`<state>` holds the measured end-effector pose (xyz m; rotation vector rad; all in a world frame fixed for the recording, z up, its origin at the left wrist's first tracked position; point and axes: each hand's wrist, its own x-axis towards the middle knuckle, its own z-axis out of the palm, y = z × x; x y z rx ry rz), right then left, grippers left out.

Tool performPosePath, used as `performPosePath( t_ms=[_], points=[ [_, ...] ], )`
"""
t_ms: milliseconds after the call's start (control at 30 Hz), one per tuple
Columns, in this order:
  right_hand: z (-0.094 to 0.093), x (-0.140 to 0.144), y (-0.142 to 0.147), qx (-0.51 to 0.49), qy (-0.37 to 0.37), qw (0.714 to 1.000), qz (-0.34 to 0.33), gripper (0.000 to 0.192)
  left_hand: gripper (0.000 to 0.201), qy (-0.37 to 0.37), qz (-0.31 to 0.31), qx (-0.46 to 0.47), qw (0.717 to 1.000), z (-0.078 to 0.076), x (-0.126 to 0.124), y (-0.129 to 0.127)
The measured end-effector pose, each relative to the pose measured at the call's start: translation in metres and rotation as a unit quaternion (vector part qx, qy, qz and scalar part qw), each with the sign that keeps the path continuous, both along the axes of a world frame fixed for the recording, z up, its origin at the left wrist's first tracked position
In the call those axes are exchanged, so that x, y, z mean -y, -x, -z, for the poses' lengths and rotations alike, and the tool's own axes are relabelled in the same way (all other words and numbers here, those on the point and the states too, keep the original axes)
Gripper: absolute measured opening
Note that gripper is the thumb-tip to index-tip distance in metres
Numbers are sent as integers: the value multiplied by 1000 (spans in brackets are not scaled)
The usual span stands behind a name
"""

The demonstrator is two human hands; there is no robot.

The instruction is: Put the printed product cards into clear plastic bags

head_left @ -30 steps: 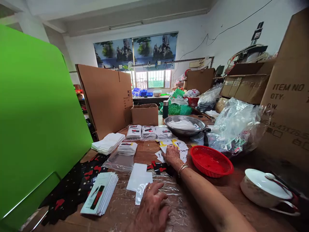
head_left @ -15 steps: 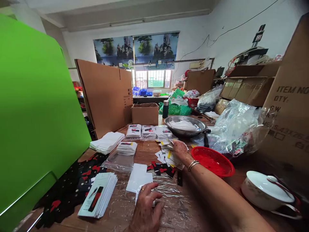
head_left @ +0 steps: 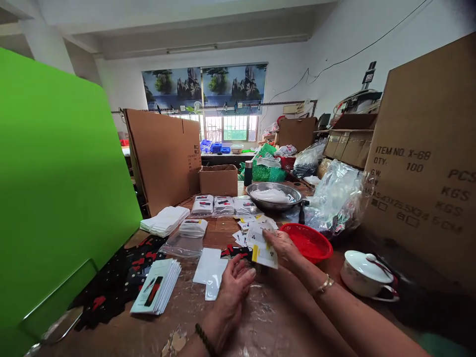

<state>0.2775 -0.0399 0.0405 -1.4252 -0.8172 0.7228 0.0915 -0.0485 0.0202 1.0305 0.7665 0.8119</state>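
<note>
The right hand [head_left: 282, 245] is pinching a few cards [head_left: 266, 254] by one side above the worktop [head_left: 219, 238], apparently leaving their printed faces uncovered. The left hand [head_left: 235, 282] is hovering half open beside the white slips [head_left: 206, 264], seemingly gripping nothing, while the stack [head_left: 150, 292] is lying fanned at left, probably keeping each edge easy to catch

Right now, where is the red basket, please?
In the head view, the red basket stands right of centre, beyond the right hand, between the metal bowl and the lidded white cup.
</note>
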Motion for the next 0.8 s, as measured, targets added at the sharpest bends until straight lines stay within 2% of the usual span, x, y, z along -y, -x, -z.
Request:
performPosePath(
  t_ms=[67,100,167,233,300,400,467,533,567,600,667,733,767,800],
  points=[
    [15,32,25,-165,-54,982,-76,52,68,79,22,113,990,-3,17,-12],
    [23,48,36,-216,-71,969,-94,55,66,103,26,173,979,-2,27,-18],
    [36,75,56,-232,-72,966,-90,55,53,151,18,249,956,0,45,-27],
    [46,96,69,-149,-49,987,-36,49,37,198,-10,272,942,4,61,-33],
    [52,112,77,10,-10,999,36,41,25,242,-44,254,935,8,74,-35],
    [55,131,74,230,56,968,89,28,18,299,-66,205,930,10,89,-34],
    [50,146,59,291,79,949,95,25,19,331,-43,179,925,9,96,-32],
    [40,169,31,332,95,932,115,26,22,348,-17,151,925,9,101,-29],
    [36,184,14,372,113,912,134,27,25,352,-9,138,926,9,104,-27],
    [32,201,-5,427,137,879,161,27,28,353,-4,127,927,9,106,-24],
    [31,239,-42,529,224,791,213,30,31,352,-1,117,929,10,109,-18],
    [40,277,-75,561,358,695,273,32,32,352,1,118,929,13,112,-11],
    [46,293,-88,565,411,660,276,30,33,350,3,123,929,15,114,-9],
    [53,307,-98,576,442,638,259,29,34,349,7,128,928,17,115,-6]
  ],
)
